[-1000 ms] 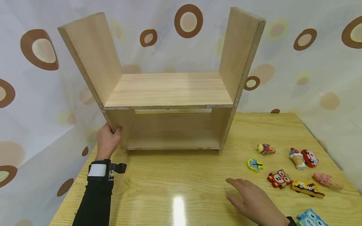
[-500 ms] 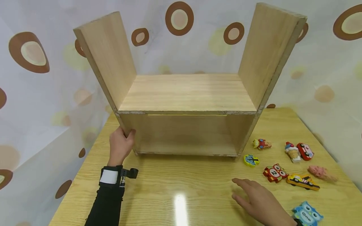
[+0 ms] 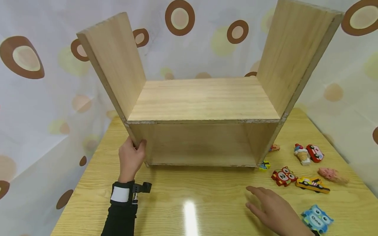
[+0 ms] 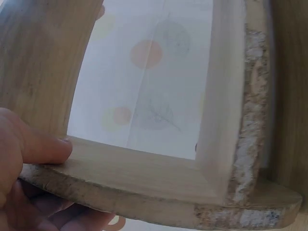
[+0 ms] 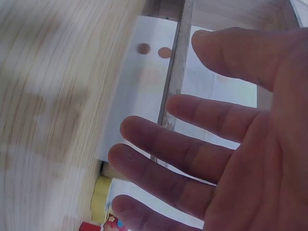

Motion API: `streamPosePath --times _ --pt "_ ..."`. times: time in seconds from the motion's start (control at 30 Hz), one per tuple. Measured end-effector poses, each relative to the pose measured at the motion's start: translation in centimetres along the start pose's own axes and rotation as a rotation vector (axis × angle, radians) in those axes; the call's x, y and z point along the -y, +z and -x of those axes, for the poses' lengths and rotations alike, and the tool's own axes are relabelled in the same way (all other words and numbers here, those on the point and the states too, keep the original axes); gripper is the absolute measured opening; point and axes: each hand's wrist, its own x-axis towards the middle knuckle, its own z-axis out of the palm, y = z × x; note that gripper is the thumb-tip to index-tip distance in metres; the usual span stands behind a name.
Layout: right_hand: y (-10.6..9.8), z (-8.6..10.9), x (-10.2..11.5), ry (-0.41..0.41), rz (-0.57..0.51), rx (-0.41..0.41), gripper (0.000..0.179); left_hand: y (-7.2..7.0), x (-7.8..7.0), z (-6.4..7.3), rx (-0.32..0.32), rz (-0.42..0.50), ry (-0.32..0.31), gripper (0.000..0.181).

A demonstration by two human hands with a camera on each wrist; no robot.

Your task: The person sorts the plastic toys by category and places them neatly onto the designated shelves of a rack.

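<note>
A two-level wooden shelf [image 3: 203, 100] without a back stands on the table, its side panels rising above the middle board. My left hand [image 3: 131, 160] grips the lower part of its left side panel. In the left wrist view the thumb [image 4: 48, 149] lies on the panel's inner face, and the other fingers curl beneath its rough edge. My right hand [image 3: 273, 209] hovers over the table in front of the shelf's right side, holding nothing. Its fingers [image 5: 168, 149] are spread and relaxed in the right wrist view.
Right of the shelf lie a red owl [image 3: 284, 176], yellow truck [image 3: 312, 184], ice cream [image 3: 302, 154], red ambulance [image 3: 315, 153], pink toy [image 3: 332, 174] and blue owl [image 3: 317, 219]. A tree toy [image 3: 264, 165] and a small figure [image 3: 274, 147] are partly hidden behind the shelf.
The shelf has moved right and nearer with my left hand on it, now partly covering the tree toy and small figure. The view has shifted slightly; my right hand stays much the same.
</note>
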Motion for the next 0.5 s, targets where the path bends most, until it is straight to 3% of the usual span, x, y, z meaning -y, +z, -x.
streamPosePath --times 0.3,0.5 --pt "-0.05 0.32 -0.42 0.005 -0.003 -0.017 0.050 0.04 -0.23 0.48 -0.046 0.003 0.000 0.023" --pt "-0.39 0.28 -0.41 0.003 0.002 -0.029 0.049 0.00 -0.37 0.63 -0.038 0.013 0.001 0.026"
